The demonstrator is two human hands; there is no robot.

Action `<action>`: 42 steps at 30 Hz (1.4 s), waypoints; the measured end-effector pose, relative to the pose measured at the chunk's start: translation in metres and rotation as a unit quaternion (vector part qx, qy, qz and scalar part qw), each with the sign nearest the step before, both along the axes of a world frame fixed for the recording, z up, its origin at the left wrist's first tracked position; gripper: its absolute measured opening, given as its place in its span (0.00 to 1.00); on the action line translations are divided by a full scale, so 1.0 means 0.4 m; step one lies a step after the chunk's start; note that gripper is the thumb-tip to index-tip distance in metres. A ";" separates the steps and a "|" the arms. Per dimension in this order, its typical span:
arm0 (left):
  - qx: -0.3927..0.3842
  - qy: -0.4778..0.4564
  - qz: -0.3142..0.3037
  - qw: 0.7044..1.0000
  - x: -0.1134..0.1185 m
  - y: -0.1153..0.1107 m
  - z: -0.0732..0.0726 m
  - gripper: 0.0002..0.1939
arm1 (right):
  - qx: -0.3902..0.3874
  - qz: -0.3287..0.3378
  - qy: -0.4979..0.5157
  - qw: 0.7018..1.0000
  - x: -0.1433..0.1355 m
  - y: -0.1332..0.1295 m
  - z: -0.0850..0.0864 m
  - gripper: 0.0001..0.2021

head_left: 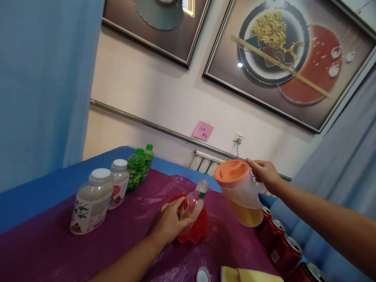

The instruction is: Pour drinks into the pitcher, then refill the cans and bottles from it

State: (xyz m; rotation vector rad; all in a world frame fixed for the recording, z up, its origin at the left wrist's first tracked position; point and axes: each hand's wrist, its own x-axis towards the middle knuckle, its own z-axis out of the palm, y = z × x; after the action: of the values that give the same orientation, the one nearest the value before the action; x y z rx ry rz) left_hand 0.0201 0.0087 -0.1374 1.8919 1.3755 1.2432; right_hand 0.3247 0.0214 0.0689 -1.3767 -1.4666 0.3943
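Observation:
My left hand (171, 221) is wrapped round a small clear glass bottle (194, 205), whose open neck points up and tilts a little right. A red scalloped dish (194, 232) lies under the bottle. In my right hand (266, 175) is the handle of a clear plastic pitcher (241, 197), raised to the right of the bottle. The pitcher has an orange lid (232, 171) and yellowish liquid in its lower part. Its lid side leans toward the bottle's mouth, and the two are apart. No stream of liquid shows between them.
White-capped bottles (92, 205) and green bottles (135, 168) stand at the left. Several red cans (284, 252) line the right. A white cap (202, 275) and a yellow cloth (249, 275) lie at the near edge of the purple sheet (126, 239).

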 end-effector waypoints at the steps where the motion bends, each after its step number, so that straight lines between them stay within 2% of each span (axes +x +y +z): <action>1: 0.000 0.003 -0.004 1.000 0.000 -0.001 0.001 0.29 | -0.004 0.002 -0.005 1.000 -0.002 0.001 0.001 0.29; 15: -0.018 0.015 -0.008 1.000 0.000 -0.008 0.008 0.34 | -0.024 -0.010 -0.109 0.994 -0.018 0.008 0.024 0.30; 22: -0.042 0.035 -0.004 0.998 0.000 -0.016 0.024 0.35 | -0.024 -0.005 -0.141 0.990 -0.023 0.017 0.033 0.31; 26: -0.047 0.049 -0.001 0.998 0.000 -0.018 0.028 0.33 | -0.016 -0.003 -0.160 0.987 -0.025 0.026 0.035 0.31; 35: -0.035 0.044 -0.011 0.998 0.001 -0.017 0.023 0.30 | -0.018 -0.009 -0.189 0.982 -0.022 0.035 0.044 0.31; 42: -0.033 0.042 -0.010 0.999 0.000 -0.011 0.013 0.32 | -0.015 -0.003 -0.208 0.978 -0.028 0.042 0.052 0.30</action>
State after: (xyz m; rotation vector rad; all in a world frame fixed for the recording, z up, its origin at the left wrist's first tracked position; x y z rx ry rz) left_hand 0.0202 0.0041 -0.1322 1.9270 1.4177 1.1071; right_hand 0.3136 0.0382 0.0898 -1.5510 -1.7988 0.1243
